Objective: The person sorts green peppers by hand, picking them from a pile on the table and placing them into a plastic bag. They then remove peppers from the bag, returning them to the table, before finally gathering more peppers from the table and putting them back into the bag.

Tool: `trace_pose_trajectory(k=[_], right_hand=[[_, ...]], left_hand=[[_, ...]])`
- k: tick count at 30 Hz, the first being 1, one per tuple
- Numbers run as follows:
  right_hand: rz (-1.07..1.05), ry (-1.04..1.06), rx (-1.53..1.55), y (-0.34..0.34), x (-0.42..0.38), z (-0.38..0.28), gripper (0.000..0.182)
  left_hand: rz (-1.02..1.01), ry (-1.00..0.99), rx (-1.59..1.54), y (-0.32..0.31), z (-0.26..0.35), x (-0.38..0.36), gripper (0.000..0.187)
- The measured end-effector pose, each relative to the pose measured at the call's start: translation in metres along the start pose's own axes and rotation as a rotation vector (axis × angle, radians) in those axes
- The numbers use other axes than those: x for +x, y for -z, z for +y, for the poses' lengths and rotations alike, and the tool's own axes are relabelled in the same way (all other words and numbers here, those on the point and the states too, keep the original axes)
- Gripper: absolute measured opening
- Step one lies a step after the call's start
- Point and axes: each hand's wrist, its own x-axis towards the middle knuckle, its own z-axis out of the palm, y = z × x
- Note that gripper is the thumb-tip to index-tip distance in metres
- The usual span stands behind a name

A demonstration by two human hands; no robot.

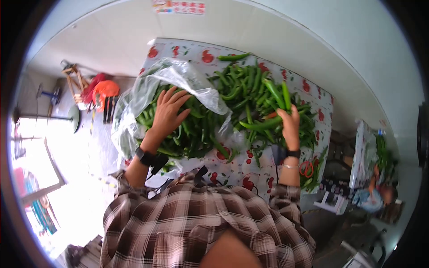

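A heap of long green peppers (243,85) covers a table with a white cloth printed with red fruit (250,172). My left hand (167,111) lies flat, fingers spread, on peppers inside a clear plastic bag (187,78) at the left of the heap. My right hand (290,125) grips several long green peppers (263,123) at the right side of the heap, some pointing up and one lying sideways. Both wrists wear dark bands. My checked shirt fills the bottom of the view.
A single pepper (233,57) lies apart at the far edge of the table. Orange and red things and a wooden stool (73,76) stand on the floor at the left. At the right another person (375,194) sits near a second cloth-covered table (364,154).
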Motion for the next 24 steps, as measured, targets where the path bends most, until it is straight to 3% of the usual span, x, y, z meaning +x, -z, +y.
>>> trace_pose_trajectory(k=[2,5,7,8,10,14,19,22,23,24], right_hand=[[-0.042,-0.221,0.047,0.003,-0.020,-0.014,0.034],[-0.143,-0.311,0.164,-0.014,-0.049,-0.032,0.040],[-0.385,-0.359,0.155,-0.025,-0.058,-0.022,0.046],[-0.388,-0.358,0.158,-0.033,-0.060,-0.016,0.046],[-0.663,-0.409,0.122,-0.053,-0.064,-0.008,0.048],[-0.835,-0.423,0.151,-0.104,-0.064,-0.007,0.040],[-0.945,-0.340,0.045,-0.160,-0.050,-0.015,0.031],[-0.980,-0.297,0.013,-0.188,-0.042,-0.025,0.029],[-0.985,-0.279,0.024,-0.197,-0.040,-0.028,0.028],[-0.990,-0.261,0.034,-0.206,-0.039,-0.031,0.027]], left_hand=[[0.034,0.028,-0.024,-0.002,-0.002,-0.002,0.041],[0.078,0.037,-0.020,0.004,-0.003,0.000,0.040],[0.125,0.037,-0.021,0.010,-0.003,0.002,0.037],[0.125,0.038,-0.016,0.013,-0.004,0.003,0.037],[0.198,0.064,-0.021,0.018,-0.007,0.002,0.037],[0.228,0.120,0.129,0.039,-0.012,-0.013,0.040],[0.212,0.350,0.453,0.057,-0.030,-0.046,0.065],[0.165,0.542,0.283,0.067,-0.053,-0.063,0.063],[0.172,0.642,0.263,0.071,-0.056,-0.065,0.044],[0.175,0.655,0.262,0.075,-0.059,-0.066,0.044]])
